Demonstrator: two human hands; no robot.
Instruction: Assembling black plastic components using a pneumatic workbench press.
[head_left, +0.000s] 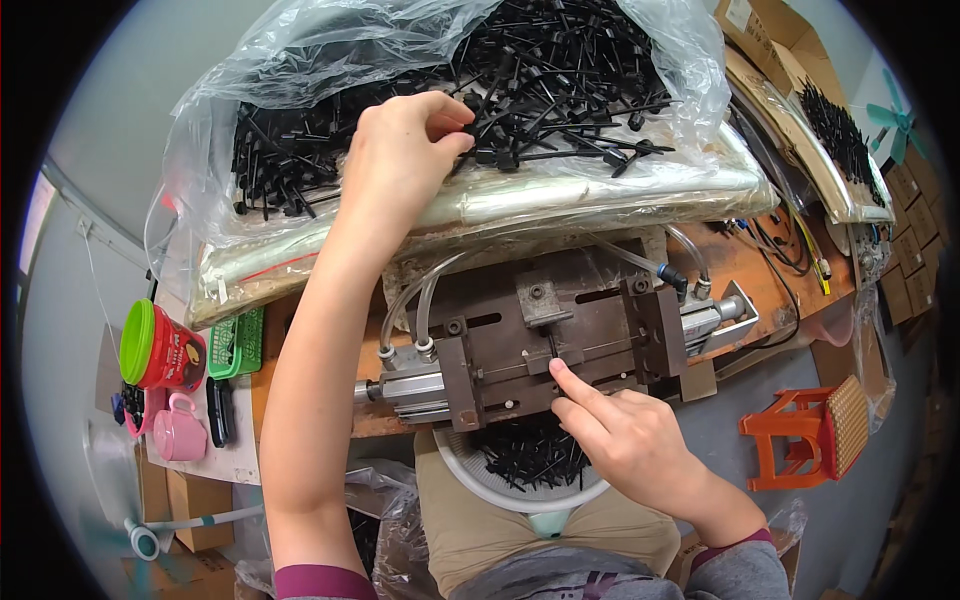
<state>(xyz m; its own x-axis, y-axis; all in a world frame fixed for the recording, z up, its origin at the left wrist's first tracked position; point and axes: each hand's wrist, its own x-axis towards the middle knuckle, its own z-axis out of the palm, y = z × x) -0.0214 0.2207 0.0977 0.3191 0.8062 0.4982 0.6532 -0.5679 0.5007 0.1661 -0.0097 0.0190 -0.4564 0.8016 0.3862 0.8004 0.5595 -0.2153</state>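
Wooden table (pixel 720 265), brown top, runs across the middle. On its far side, a big tray (pixel 600 195), lined with clear plastic sheeting (pixel 350 55) and heaped with loose black plastic parts (pixel 570 60), thin stems plus chunky heads. Near side of table: dark metal fixture (pixel 505 340), slotted plate, end blocks, small bracket (pixel 541 300) at centre. One pneumatic cylinder at each end, left one (pixel 415 393) and right one (pixel 712 322), clear air tubes attached. Orange-red stool (pixel 790 430) with tan woven-look seat, floor, far right.

Below the fixture, over the person's lap: round white basket (pixel 463 478), more black parts inside.

Left hand (pixel 400 150) is over the near side of the tray's heap. Its grip is nearly closed, thumb and index tips close together; can't tell if a part is pinched. Right hand (pixel 630 440) is at the fixture, grip spread: index extended, its tip at the near end of a single black part (pixel 553 344), not pinching it. That part sits mid-fixture, just in front of the bracket.

Left end of table: red tub (pixel 180 355) with green rim, green mesh basket (pixel 238 340), pink mug (pixel 180 435).
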